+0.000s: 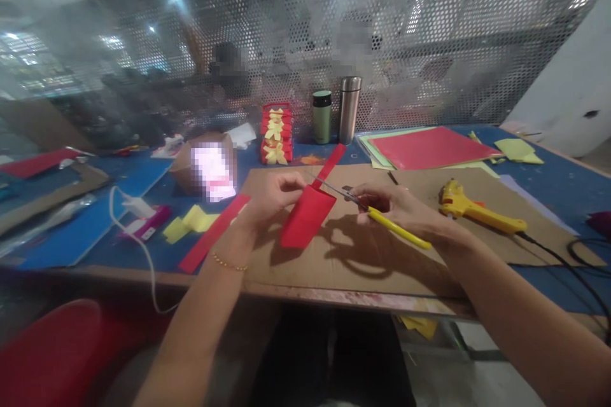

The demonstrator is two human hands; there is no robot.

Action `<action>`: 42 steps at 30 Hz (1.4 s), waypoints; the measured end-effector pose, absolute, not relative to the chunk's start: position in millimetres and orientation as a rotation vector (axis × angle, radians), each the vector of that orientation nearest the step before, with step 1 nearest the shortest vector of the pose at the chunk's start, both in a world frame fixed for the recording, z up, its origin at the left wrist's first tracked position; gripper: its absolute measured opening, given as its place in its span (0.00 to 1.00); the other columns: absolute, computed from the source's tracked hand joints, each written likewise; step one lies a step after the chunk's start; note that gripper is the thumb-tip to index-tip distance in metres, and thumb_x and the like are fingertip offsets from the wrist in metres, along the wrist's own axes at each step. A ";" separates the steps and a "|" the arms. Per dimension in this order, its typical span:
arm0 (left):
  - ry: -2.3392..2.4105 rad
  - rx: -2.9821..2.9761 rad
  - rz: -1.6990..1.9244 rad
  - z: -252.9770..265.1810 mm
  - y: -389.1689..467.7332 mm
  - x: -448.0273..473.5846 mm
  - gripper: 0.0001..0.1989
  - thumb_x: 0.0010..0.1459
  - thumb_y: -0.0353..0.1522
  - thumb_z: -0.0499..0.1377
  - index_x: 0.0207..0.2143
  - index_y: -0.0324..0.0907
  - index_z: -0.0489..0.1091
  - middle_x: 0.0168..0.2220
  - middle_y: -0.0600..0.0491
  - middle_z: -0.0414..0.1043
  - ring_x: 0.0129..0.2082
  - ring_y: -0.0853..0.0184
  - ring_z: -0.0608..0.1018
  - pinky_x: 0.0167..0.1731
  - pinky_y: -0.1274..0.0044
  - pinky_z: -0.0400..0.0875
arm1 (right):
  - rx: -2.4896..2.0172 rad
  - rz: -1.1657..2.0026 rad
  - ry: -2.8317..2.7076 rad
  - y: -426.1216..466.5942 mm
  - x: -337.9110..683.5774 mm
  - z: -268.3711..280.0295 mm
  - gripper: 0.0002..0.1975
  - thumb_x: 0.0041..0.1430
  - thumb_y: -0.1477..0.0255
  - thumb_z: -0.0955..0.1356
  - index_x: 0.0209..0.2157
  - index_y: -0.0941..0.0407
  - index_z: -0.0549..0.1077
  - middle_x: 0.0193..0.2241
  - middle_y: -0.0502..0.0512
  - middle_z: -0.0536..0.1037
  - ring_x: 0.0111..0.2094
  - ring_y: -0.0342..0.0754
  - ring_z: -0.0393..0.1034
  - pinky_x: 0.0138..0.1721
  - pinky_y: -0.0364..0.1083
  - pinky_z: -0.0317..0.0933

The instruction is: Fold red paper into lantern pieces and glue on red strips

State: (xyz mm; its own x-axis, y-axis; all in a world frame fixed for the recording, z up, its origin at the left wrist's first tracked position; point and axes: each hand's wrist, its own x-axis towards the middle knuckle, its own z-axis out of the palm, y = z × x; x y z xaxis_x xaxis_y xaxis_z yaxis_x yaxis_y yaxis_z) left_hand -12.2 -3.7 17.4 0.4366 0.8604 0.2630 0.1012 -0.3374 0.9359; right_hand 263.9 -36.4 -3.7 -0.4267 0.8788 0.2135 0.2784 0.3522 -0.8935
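A blue bench [539, 292] carries a broad cardboard sheet [410, 280], with a red paper sheet [429, 147] lying beyond its far edge. On the cardboard's right side rests a yellow glue gun [482, 211]. The right hand [389, 203] has its fingers wrapped around yellow-handled scissors [400, 230], their blades angled toward the left hand [279, 194]. That hand's fingers pinch a tilted red paper pouch [308, 219] near its upper end, over the cardboard. A narrow red strip [330, 165] slants up from the pouch's rim; whether the blades touch it cannot be told.
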 end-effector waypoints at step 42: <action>0.718 1.938 1.199 13.0 -4.3 -0.6 0.12 0.56 0.43 0.72 0.30 0.44 0.83 0.31 0.51 0.77 0.34 0.66 0.76 0.39 0.73 0.71 | -1.972 0.009 -2.168 -20.0 264.6 -20.8 0.20 0.67 0.66 0.65 0.56 0.54 0.77 0.48 0.66 0.83 0.44 0.59 0.78 0.36 0.49 0.61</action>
State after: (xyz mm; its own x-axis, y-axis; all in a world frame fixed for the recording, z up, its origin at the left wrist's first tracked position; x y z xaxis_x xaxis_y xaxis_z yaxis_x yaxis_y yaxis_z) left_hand -0.6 -4.3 13.0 0.4078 0.7646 0.4991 0.0787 -0.5741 0.8150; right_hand 264.6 -20.0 -20.8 -0.0820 0.9852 0.1508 0.9839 0.1041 -0.1452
